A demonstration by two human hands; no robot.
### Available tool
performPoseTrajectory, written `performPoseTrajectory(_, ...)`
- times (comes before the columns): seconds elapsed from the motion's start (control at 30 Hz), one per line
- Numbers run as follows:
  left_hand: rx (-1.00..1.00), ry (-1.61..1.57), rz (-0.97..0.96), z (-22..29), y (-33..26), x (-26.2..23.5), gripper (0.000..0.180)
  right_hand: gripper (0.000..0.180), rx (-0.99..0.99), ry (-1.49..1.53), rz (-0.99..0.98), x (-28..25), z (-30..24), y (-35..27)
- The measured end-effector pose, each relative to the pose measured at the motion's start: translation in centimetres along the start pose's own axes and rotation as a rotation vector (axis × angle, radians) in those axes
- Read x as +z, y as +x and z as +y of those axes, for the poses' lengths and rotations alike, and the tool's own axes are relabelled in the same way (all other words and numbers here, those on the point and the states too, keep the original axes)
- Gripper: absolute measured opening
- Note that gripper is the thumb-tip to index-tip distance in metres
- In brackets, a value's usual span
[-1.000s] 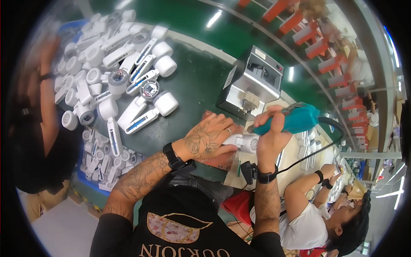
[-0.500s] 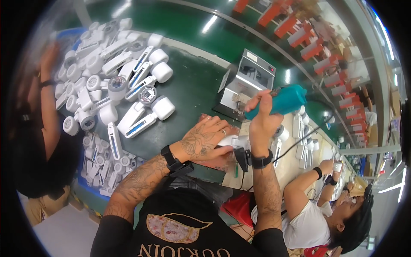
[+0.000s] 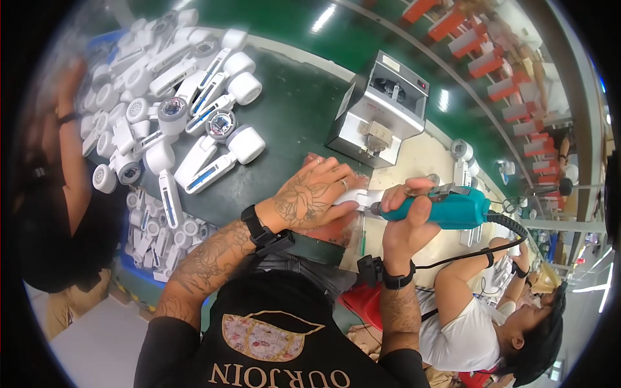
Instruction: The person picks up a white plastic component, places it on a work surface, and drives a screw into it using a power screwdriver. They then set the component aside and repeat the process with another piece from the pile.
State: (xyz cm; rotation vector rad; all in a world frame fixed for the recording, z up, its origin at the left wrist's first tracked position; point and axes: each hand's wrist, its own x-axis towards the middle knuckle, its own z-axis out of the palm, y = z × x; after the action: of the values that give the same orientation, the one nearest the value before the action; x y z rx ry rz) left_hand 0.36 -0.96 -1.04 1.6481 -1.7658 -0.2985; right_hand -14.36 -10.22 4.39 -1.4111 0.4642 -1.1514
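Note:
My left hand (image 3: 309,198) presses a white plastic part (image 3: 353,198) down on a reddish mat (image 3: 341,238), its palm and fingers covering most of the part. Wrapped in my right hand (image 3: 409,234) is a teal electric screwdriver (image 3: 449,211), held nearly level. Its tip points left and is at the right end of the white part; whether it touches a screw is too small to tell. A black cable (image 3: 511,223) leaves the back of the screwdriver.
A grey metal box-shaped machine (image 3: 365,123) stands beyond my hands. White handheld fan-like devices (image 3: 213,171) are heaped at left on the green tabletop (image 3: 291,110), with more in a blue bin (image 3: 139,268) below. Co-workers sit left and right; more white devices (image 3: 462,169) lie at right.
My right hand has brought the screwdriver down and turned it level, its tip now at the white part. The left hand stays on the part.

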Motion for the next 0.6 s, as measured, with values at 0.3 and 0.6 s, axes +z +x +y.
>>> performPoseTrajectory(0.3, -0.004, -0.012, -0.008, -0.4, 0.7, 0.2, 0.040, 0.038, 0.044, 0.111, 0.011, -0.2, 1.4, 0.1)
performPoseTrajectory(0.6, 0.144, 0.177, -0.020, 2.0, -0.2, -0.6, 0.036, 0.032, 0.130, 0.109, 0.188, -2.3, 0.3, -1.4)
